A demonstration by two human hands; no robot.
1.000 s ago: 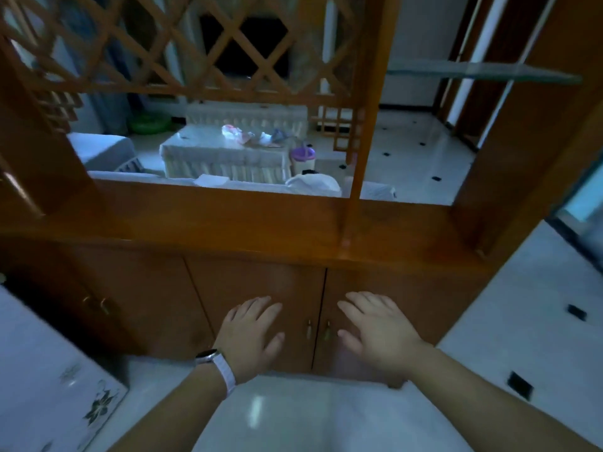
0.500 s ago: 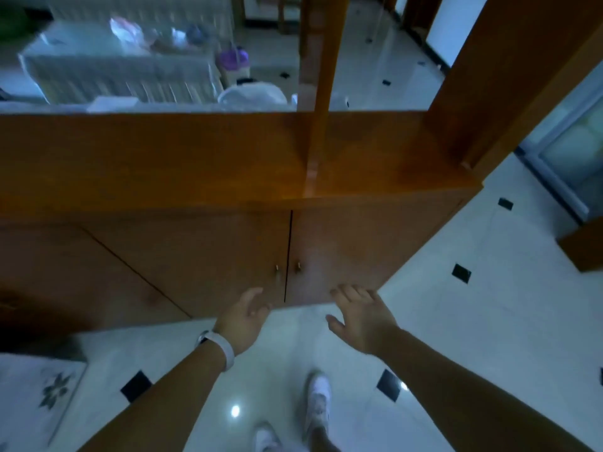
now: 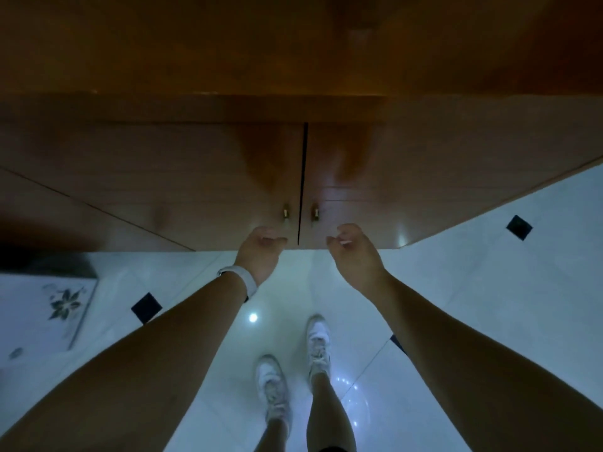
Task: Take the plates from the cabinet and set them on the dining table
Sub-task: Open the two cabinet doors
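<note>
A low wooden cabinet [image 3: 228, 177] fills the upper half of the head view, its two middle doors closed with a dark gap between them. Two small brass knobs sit beside the gap, the left knob [image 3: 286, 211] and the right knob [image 3: 315, 213]. My left hand [image 3: 261, 252], with a white wristband, hovers just below the left knob, fingers curled and holding nothing. My right hand [image 3: 354, 256] hovers just below the right knob, fingers curled the same way. Neither hand touches a knob. No plates are visible.
My two feet in white shoes [image 3: 293, 370] stand on the glossy white tiled floor [image 3: 489, 272] with small black inset squares. A white surface with a flower pattern [image 3: 49, 308] lies at the lower left. The cabinet top overhangs above.
My view has tilted steeply down from the lattice and room beyond to the cabinet doors and my feet. Both hands went from flat and spread to curled, close under the knobs.
</note>
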